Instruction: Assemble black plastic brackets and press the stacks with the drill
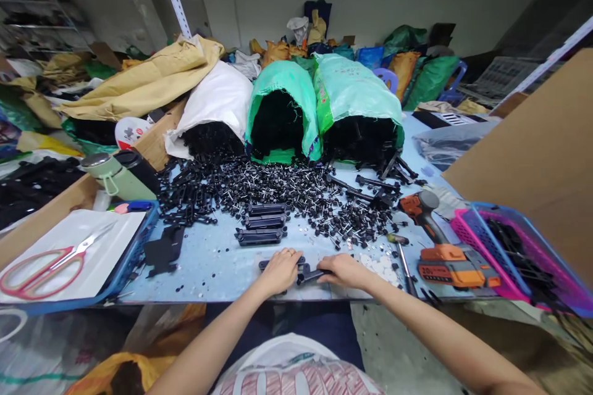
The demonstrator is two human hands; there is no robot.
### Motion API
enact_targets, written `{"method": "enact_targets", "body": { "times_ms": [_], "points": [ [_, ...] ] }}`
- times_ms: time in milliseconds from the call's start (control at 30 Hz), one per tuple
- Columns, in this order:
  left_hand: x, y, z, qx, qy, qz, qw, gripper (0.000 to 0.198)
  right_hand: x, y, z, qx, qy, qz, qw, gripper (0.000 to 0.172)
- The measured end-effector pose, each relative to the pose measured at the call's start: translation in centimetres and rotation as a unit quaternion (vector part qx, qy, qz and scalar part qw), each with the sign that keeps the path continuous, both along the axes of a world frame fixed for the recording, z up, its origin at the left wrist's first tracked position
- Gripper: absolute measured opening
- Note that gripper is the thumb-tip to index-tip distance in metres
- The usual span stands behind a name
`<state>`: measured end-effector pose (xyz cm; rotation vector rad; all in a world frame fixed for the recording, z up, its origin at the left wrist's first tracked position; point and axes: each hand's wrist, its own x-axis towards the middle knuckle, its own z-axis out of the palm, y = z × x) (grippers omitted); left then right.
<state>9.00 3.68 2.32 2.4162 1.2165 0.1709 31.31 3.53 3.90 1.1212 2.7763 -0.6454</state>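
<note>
My left hand is closed over a black plastic bar near the table's front edge; its fingers cover much of it. Just to the right, my right hand grips a dark elongated plastic piece that points toward the left hand. The two pieces are close together, and I cannot tell whether they are joined. Beyond my hands lie three black plastic bars in parallel rows. A broad heap of black-headed screws spreads behind them. Small white discs are scattered by my right hand.
A white sack, a green sack and a pale green sack spill black parts. At right are a cordless drill, a hammer and a pink basket. Scissors and a green flask stay left.
</note>
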Motion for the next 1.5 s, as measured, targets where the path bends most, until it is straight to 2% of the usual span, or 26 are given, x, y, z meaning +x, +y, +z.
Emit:
{"method": "enact_targets", "body": {
  "times_ms": [200,333,467,600,700,800,867,900,933,1000,1067,1100,1167,1233,1300,1333,1400,1433,1500],
  "points": [
    [0.7,0.4,0.5,-0.022,-0.02,0.029,0.999,0.039,0.0,-0.1,-0.1,0.047,-0.003,-0.045,0.998,0.042],
    [0.4,0.5,0.0,-0.004,-0.032,0.032,0.999,0.037,1.2,0.3,0.0,0.08,-0.029,-0.1,0.991,0.042],
    [0.2,0.4,-0.8,0.021,-0.012,0.018,1.0,0.034,2.8,0.5,-1.0,0.114,-0.041,-0.153,0.981,0.04],
    [0.2,0.3,-1.3,0.031,-0.001,0.026,0.999,0.031,4.2,0.3,-1.9,0.125,-0.099,-0.217,0.963,0.038],
    [0.2,0.2,-1.3,0.026,-0.019,0.038,0.999,0.032,5.1,-0.1,-2.0,0.122,-0.107,-0.222,0.962,0.036],
    [0.7,0.4,-0.7,0.001,-0.105,0.072,0.992,0.032,5.4,-0.8,-1.6,0.115,-0.045,-0.212,0.969,0.036],
    [1.6,0.8,0.0,-0.057,-0.211,0.116,0.969,0.033,5.1,-1.3,-1.1,0.119,0.019,-0.217,0.969,0.037],
    [2.2,1.1,0.3,-0.111,-0.268,0.14,0.947,0.034,4.8,-1.5,-0.8,0.123,0.051,-0.224,0.966,0.037],
    [2.8,1.3,0.7,-0.182,-0.322,0.157,0.916,0.036,4.4,-1.6,-0.5,0.123,0.078,-0.229,0.963,0.038],
    [4.0,1.8,1.1,-0.332,-0.409,0.165,0.834,0.039,3.7,-1.8,0.0,0.116,0.122,-0.231,0.958,0.038],
    [4.7,2.1,1.4,-0.425,-0.452,0.167,0.766,0.041,3.5,-1.8,0.1,0.1,0.166,-0.243,0.951,0.037],
    [4.9,2.2,1.5,-0.443,-0.46,0.173,0.75,0.043,3.6,-1.8,0.0,0.093,0.191,-0.26,0.942,0.037],
    [5.1,2.8,1.9,-0.446,-0.463,0.194,0.741,0.044,4.2,-1.8,-0.4,0.088,0.237,-0.314,0.915,0.038],
    [5.2,3.7,2.7,-0.415,-0.475,0.189,0.752,0.043,4.9,-1.8,-0.7,0.101,0.26,-0.369,0.887,0.038],
    [5.2,4.7,3.7,-0.333,-0.47,0.152,0.803,0.044,5.3,-2.0,-0.9,0.111,0.251,-0.382,0.882,0.038],
    [5.0,5.1,4.1,-0.273,-0.445,0.134,0.842,0.046,5.3,-2.0,-0.9,0.107,0.234,-0.365,0.895,0.038],
    [4.4,5.3,4.4,-0.148,-0.343,0.114,0.92,0.044,4.6,-2.1,-0.8,0.076,0.176,-0.289,0.938,0.036],
    [4.0,4.9,4.2,-0.103,-0.281,0.112,0.948,0.042,4.0,-2.2,-0.8,0.056,0.141,-0.241,0.958,0.035],
    [3.1,3.6,3.2,-0.051,-0.164,0.097,0.98,0.041,2.5,-2.1,-0.8,0.032,0.078,-0.16,0.983,0.035]
  ]
}}
